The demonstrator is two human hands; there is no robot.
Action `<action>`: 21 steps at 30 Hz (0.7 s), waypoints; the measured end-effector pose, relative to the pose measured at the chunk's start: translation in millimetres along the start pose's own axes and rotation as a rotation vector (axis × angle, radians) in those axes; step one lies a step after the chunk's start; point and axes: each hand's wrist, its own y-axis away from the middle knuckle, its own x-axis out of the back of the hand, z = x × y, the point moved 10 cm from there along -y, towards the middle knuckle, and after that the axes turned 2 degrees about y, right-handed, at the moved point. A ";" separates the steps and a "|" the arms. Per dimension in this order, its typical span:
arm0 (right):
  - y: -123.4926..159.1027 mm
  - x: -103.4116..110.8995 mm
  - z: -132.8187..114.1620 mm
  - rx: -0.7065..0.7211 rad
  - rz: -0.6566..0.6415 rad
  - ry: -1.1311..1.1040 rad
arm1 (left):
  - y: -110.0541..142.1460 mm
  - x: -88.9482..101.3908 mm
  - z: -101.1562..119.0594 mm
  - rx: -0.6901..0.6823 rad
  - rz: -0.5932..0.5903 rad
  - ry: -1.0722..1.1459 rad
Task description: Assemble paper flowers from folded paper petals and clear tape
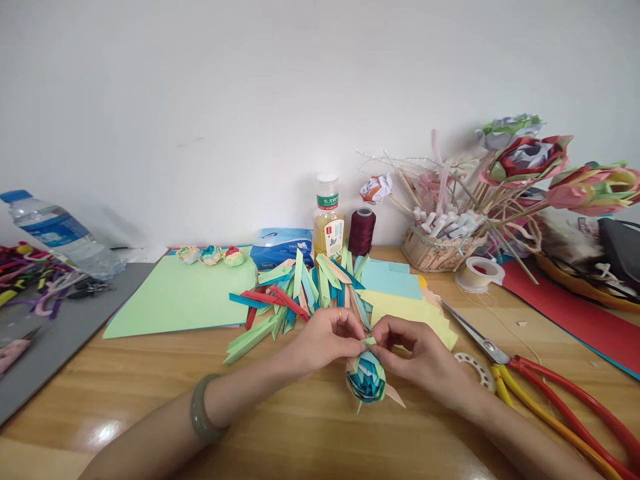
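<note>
The left hand [336, 341] and the right hand [411, 343] pinched what seemed a pale green paper piece [369, 341] at the far edge of the blue paper flower [367, 381], in front of the folded strips [299, 273].

The flower [367, 383] at lower centre is mostly teal and blue, with pale green and peach outside. Mid-frame, I see strips [290, 303] in green, teal, red and peach. The left sheet [180, 300] is pale green, the thread [363, 233] maroon, the worktop [145, 377] brown, wood-grained.
</note>
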 end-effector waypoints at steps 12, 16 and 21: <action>-1.8 0.4 0.9 -0.060 -0.072 -0.248 | -2.4 1.2 8.6 -0.111 -0.078 0.107; -1.2 7.2 -5.0 -0.011 -0.061 -0.235 | -3.4 2.3 16.3 -0.182 -0.091 0.066; 0.4 9.8 -18.7 0.089 0.002 -0.004 | 3.3 1.4 31.7 -0.372 -0.098 -0.111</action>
